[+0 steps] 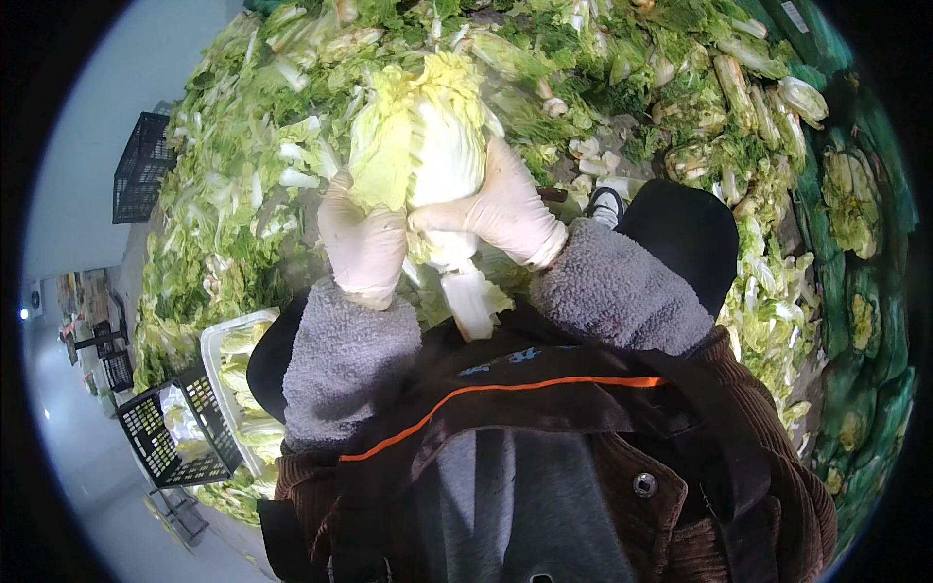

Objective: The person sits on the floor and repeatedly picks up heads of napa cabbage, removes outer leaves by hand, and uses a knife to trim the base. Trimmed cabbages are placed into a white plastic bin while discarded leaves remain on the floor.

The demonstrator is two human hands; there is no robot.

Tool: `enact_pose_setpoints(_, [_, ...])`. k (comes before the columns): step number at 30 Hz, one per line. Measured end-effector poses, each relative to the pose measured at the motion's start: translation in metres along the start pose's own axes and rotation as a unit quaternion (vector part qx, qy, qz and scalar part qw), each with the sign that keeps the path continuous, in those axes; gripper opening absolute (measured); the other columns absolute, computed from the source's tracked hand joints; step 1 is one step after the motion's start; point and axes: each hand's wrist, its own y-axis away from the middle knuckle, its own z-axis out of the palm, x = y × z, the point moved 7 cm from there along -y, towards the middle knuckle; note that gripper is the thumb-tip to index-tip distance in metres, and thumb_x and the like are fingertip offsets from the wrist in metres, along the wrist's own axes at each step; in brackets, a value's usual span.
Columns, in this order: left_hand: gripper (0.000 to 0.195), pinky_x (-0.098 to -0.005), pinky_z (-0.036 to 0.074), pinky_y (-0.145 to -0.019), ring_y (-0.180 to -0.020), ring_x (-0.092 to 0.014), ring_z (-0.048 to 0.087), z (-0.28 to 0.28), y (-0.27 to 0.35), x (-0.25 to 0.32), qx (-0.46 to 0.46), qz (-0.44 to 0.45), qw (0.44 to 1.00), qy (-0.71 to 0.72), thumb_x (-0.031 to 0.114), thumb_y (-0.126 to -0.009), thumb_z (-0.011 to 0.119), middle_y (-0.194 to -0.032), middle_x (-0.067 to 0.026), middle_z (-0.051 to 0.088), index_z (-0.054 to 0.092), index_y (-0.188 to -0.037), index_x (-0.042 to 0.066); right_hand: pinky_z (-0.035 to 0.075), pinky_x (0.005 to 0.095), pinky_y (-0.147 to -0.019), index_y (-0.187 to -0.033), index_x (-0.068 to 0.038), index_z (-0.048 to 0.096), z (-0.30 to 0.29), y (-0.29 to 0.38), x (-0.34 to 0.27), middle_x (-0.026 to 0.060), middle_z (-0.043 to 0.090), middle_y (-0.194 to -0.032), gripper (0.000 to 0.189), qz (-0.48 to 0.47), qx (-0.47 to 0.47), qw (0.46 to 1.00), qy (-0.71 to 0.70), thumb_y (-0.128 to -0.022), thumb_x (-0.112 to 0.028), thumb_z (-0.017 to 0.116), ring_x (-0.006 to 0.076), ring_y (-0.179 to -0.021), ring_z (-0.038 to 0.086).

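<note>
Between my two gloved hands is a napa cabbage head (448,149), with a pale yellow frilly top and a white ribbed body. My left hand (364,240), in a whitish glove, holds its lower left side beside a loose outer leaf (383,164). My right hand (503,208), gloved alike, grips the lower right side, its thumb across the front near the base. Below the head, a detached-looking white-ribbed cabbage leaf (470,299) lies by my apron (539,372). Part of a dark brown object (552,194) shows behind my right hand; its kind is unclear.
Cabbage leaves and trimmings (248,167) heap around me. At lower left, a white plastic crate (211,342) holds cabbages beside a black slatted crate (178,430). Another black crate (142,167) stands at far left. Green net sacks (867,306) with cabbages line the right side.
</note>
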Motion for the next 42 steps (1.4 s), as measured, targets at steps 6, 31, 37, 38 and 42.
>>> enact_pose_setpoints(6, [0.035,-0.0293,0.054,-0.07,-0.082,-0.021,0.065,-0.09,-0.007,-0.069,0.188,-0.117,0.975,-0.007,0.008,-0.081,0.068,-0.098,-0.0111,0.067,0.057,-0.111,-0.005,0.052,0.051,-0.089,-0.125,0.008,0.035,-0.05,-0.01,0.015,0.0223,0.052,-0.122,0.061,0.053,0.109,0.956,-0.267,-0.074,0.002,0.067,0.0337,-0.109,0.057])
enact_pose_setpoints(31, [0.051,-0.0371,0.047,-0.079,-0.098,-0.022,0.059,-0.063,0.074,-0.148,-0.309,-0.298,0.816,-0.387,0.003,-0.075,0.056,-0.103,-0.012,0.065,0.05,-0.125,-0.002,0.054,0.0387,-0.086,-0.125,0.001,0.039,0.0,0.014,0.063,0.0138,0.058,-0.113,0.067,0.139,0.193,0.947,-0.216,-0.069,0.002,0.075,0.0257,-0.1,0.061])
enact_pose_setpoints(37, [0.14,-0.0414,0.01,-0.114,-0.14,-0.038,0.01,-0.055,0.045,-0.106,-0.211,-0.089,0.817,-0.529,0.041,-0.053,0.089,-0.147,-0.0302,0.01,-0.009,-0.146,0.003,0.056,0.0377,-0.082,-0.112,0.002,0.053,-0.037,-0.001,0.084,0.0123,0.063,-0.105,0.037,0.125,0.308,0.849,-0.41,-0.08,-0.006,0.07,0.0254,-0.093,0.065])
enact_pose_setpoints(38, [0.142,-0.0412,0.011,-0.114,-0.14,-0.036,0.013,-0.044,0.042,-0.103,-0.213,-0.078,0.858,-0.46,0.041,-0.052,0.089,-0.147,-0.0293,0.013,-0.01,-0.146,0.003,0.056,0.0386,-0.083,-0.115,0.002,0.051,-0.026,-0.002,0.085,0.0123,0.063,-0.108,0.036,0.121,0.259,0.833,-0.474,-0.085,-0.013,0.065,0.0263,-0.094,0.064])
enact_pose_setpoints(42, [0.131,-0.0429,0.019,-0.112,-0.135,-0.034,0.027,-0.011,0.023,-0.075,-0.23,0.039,0.962,-0.145,0.043,-0.054,0.088,-0.146,-0.0245,0.025,0.004,-0.145,0.001,0.053,0.0429,-0.089,-0.127,-0.005,0.043,0.029,0.023,0.103,0.0141,0.058,-0.117,0.056,0.317,0.123,0.771,-0.538,-0.089,-0.043,0.057,0.0284,-0.102,0.062])
